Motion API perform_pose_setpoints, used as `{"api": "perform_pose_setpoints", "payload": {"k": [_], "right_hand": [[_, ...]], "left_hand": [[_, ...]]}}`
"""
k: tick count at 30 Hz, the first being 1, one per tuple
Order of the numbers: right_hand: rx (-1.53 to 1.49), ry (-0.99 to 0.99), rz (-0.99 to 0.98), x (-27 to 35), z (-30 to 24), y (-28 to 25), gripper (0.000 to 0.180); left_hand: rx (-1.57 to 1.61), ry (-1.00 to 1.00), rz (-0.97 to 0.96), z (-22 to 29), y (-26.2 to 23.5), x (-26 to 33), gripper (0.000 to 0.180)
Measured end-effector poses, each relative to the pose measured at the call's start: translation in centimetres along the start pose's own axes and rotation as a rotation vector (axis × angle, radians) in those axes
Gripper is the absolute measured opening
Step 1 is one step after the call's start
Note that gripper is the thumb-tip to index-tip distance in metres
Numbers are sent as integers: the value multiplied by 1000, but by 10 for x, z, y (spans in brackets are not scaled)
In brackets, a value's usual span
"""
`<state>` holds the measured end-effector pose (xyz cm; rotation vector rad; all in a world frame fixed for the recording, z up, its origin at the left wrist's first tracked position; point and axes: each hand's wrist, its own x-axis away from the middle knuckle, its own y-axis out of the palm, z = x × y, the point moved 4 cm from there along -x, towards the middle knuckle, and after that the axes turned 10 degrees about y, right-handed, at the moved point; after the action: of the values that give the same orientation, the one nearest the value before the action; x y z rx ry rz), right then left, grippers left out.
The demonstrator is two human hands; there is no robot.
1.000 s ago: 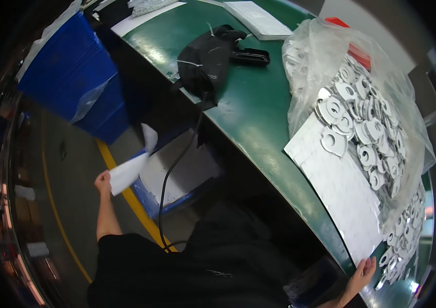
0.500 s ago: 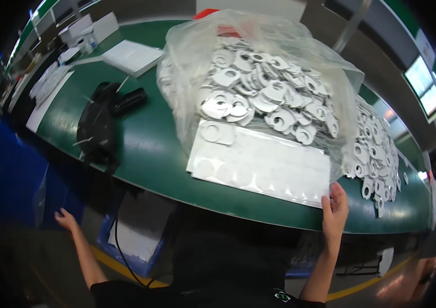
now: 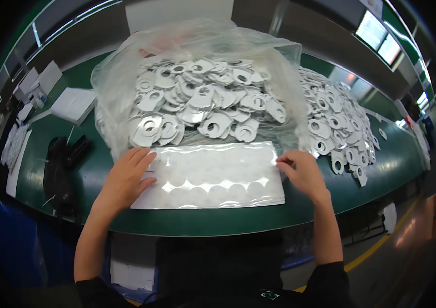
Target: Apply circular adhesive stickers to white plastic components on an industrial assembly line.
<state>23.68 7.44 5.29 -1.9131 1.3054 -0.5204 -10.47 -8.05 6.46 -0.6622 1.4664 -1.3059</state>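
A stack of white glossy sheets marked with rows of round outlines [image 3: 213, 172] lies near the table's front edge. My left hand [image 3: 125, 179] rests over the stack's left end, thumb and fingers apart, partly covering a small piece there. At the right edge of the stack, toward its far corner, my right hand [image 3: 302, 172] has thumb and forefinger closed on the sheet's edge. Just behind the sheets, a large clear plastic bag [image 3: 113, 97] lies open, full of flat white rounded parts with round holes [image 3: 202, 97].
More of the white parts [image 3: 338, 123] are heaped at the right of the green table [image 3: 218, 220]. To the left lie a black tool-like object [image 3: 61, 174] and a white flat box [image 3: 74, 104]. Blue-edged containers sit below the table.
My left hand has come up from beside the table onto the sheets' left end. My right hand has moved to the far part of the right edge. The view has turned right.
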Motion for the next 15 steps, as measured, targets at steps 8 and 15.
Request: {"api": "perform_pose_setpoints", "payload": {"k": [8,15], "right_hand": [[136,-162,-212,-53,9,9,22],[327,-114,-322,-75,5,21,26]], "left_hand": [[-51,-4,-74,-12,37,-22,43],[51,-14,-68,-20,17,-20,31]]}}
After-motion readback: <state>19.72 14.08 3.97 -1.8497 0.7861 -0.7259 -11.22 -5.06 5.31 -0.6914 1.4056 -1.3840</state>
